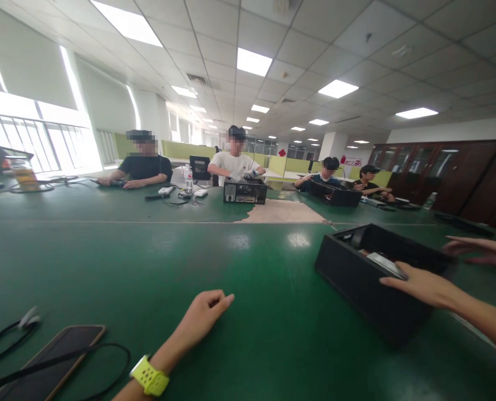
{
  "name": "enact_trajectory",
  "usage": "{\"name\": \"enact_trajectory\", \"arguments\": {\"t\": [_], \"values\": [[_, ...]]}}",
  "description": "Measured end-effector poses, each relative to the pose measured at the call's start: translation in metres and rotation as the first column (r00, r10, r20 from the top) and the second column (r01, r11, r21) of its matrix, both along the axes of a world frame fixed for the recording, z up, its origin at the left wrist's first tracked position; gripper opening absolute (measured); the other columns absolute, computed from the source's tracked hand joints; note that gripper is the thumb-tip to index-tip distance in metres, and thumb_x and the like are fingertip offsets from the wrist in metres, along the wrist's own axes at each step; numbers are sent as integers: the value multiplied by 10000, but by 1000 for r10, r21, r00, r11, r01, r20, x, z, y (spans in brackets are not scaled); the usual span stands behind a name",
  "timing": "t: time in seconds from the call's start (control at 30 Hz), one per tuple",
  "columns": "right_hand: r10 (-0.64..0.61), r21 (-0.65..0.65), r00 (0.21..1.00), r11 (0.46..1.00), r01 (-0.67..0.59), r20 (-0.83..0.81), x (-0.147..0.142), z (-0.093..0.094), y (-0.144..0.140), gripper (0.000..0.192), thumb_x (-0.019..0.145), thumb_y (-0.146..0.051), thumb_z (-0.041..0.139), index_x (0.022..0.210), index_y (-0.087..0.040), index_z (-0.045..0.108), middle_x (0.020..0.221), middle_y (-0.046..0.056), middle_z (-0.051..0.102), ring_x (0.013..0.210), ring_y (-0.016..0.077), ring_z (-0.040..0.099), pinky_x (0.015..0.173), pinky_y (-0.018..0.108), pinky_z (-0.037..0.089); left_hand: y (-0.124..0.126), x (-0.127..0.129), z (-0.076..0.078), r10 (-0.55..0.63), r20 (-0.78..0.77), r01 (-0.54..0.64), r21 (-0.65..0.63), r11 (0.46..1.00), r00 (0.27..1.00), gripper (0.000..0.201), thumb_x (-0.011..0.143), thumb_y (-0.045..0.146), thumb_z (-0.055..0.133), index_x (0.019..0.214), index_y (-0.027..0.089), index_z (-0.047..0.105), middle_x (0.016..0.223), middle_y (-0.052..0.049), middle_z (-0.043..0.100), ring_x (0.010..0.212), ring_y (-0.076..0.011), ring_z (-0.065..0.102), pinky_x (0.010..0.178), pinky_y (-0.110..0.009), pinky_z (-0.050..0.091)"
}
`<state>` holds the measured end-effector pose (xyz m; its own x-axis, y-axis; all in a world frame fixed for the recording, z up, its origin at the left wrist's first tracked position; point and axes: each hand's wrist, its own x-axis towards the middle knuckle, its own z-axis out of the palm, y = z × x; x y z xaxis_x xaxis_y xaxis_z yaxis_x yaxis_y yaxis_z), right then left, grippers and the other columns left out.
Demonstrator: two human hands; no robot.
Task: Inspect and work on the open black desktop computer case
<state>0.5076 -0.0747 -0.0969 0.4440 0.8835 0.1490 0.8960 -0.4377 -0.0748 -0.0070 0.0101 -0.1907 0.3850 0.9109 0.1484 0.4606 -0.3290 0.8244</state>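
One phone [47, 359] and one cable [64, 356] lay left of the loosely curled, empty left hand [204, 314]. The right hand [418, 285], fingers open, rested on one black box [356, 278] on the green surface [147, 267]; four people sat beyond.

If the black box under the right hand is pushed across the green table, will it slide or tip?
The black box looks low, wide and rigid, so it would probably slide, not tip. The right hand rests on its rim; the parts inside suggest some weight.

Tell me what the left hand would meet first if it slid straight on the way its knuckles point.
The left hand, loosely curled, points up and right across the bare green table. The way looks free; far off, perhaps the worn tan patch, though depth is unclear.
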Motion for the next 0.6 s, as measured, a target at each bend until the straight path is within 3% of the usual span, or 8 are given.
{"name": "enact_trajectory", "arguments": {"t": [0.1, 0.2, 0.27, 0.3, 0.37, 0.43, 0.5, 0.6], "values": [[88, -180, 994, 979, -99, -67, -83, 8, 1, 876, 693, -822, 388, 1135, -97, 605, 1063, 220, 650, 928, 379, 617, 778, 471, 459, -4, 1, 30, 38, 58, -42, 72, 997, 998, 491, 806, 613, 435, 566, 196, 334, 559, 61, 295, 533, -93, 303, 534, -236, 282], [339, -134, 892, 911, -391, -301, -151, 26, -11, 789, 742, -766, 417, 1164, -125, 600, 1128, 182, 635, 992, 330, 600, 830, 414, 457, -7, 12, 79, -49, 72, 37, 158, 987, 996, 445, 843, 539, 443, 581, 183, 401, 558, 60, 348, 528, -87, 337, 531, -224, 299], [478, -3, 707, 827, -562, -521, -179, 35, -11, 681, 823, -676, 393, 1223, -150, 560, 1147, 125, 638, 990, 255, 611, 824, 326, 470, -5, 29, 117, -121, 38, 109, 231, 967, 992, 425, 866, 503, 434, 599, 173, 443, 550, 58, 389, 524, -85, 365, 528, -216, 309], [517, 39, 663, 803, -595, -542, -188, 38, -7, 618, 866, -620, 354, 1214, -154, 562, 1123, 101, 650, 964, 221, 621, 802, 290, 475, -3, 40, 135, -157, 0, 151, 273, 950, 988, 415, 875, 486, 428, 612, 167, 469, 550, 54, 418, 524, -85, 383, 528, -213, 315], [557, 4, 722, 792, -610, -410, -197, 40, 11, 516, 918, -491, 289, 1127, -148, 612, 1037, 77, 680, 898, 184, 634, 764, 255, 472, 2, 68, 163, -252, -157, 293, 351, 889, 955, 380, 890, 435, 424, 661, 157, 545, 576, 36, 499, 541, -92, 435, 541, -214, 335], [572, -122, 793, 789, -602, -209, -200, 36, 34, 423, 892, -414, 357, 1007, -161, 676, 953, 66, 700, 859, 183, 637, 748, 253, 462, 6, 99, 175, -321, -428, 486, 363, 795, 845, 305, 885, 370, 448, 765, 166, 639, 671, 2, 605, 603, -110, 511, 578, -224, 365], [576, -264, 805, 762, -592, -143, -200, 28, 54, 328, 801, -391, 497, 899, -169, 718, 859, 81, 709, 801, 225, 648, 697, 291, 468, 7, 127, 171, -307, -718, 639, 245, 730, 625, 242, 860, 322, 486, 902, 202, 692, 814, -35, 682, 693, -145, 580, 615, -242, 393], [572, -402, 814, 726, -558, -98, -196, 13, 69, 290, 655, -344, 639, 856, -159, 739, 845, 131, 707, 802, 311, 653, 646, 357, 473, 2, 152, 151, -284, -908, 695, 9, 719, 307, 260, 776, 332, 597, 976, 207, 707, 887, -83, 715, 725, -199, 628, 592, -262, 419]]}}
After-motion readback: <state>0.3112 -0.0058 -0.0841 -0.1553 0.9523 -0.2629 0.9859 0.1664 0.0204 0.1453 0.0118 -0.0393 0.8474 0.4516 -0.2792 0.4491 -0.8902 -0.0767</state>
